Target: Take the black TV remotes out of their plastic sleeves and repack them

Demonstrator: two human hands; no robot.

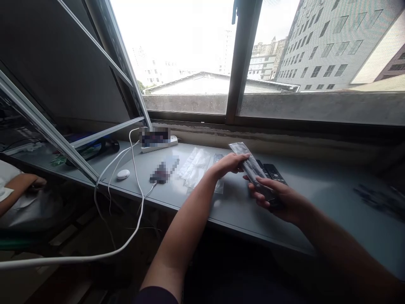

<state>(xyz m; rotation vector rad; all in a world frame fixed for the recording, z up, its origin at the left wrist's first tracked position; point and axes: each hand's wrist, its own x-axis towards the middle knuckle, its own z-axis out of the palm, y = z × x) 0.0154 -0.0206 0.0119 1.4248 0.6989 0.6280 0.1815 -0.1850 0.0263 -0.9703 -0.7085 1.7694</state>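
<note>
A black remote control (269, 195) lies partly inside a clear plastic bag (243, 148), held tilted above the table. My left hand (230, 164) is closed on the bag's upper part, its fingers partly hidden underneath. Lower down, my right hand (283, 197) grips the remote, the thumb on top and the fingers beneath. Just behind them, black remotes with buttons (276, 173) rest on the table, partly covered by the bag and my hand. Several flat clear bags (198, 166) lie left of my left hand.
The grey table (322, 185) runs below a window. Leftward are a blurred-out device (164, 169) on a white cable (141, 207), a round white object (123, 174) and a power strip (160, 144). A metal frame (82, 162) stands at left. Another person's hand (39, 182) shows beyond it.
</note>
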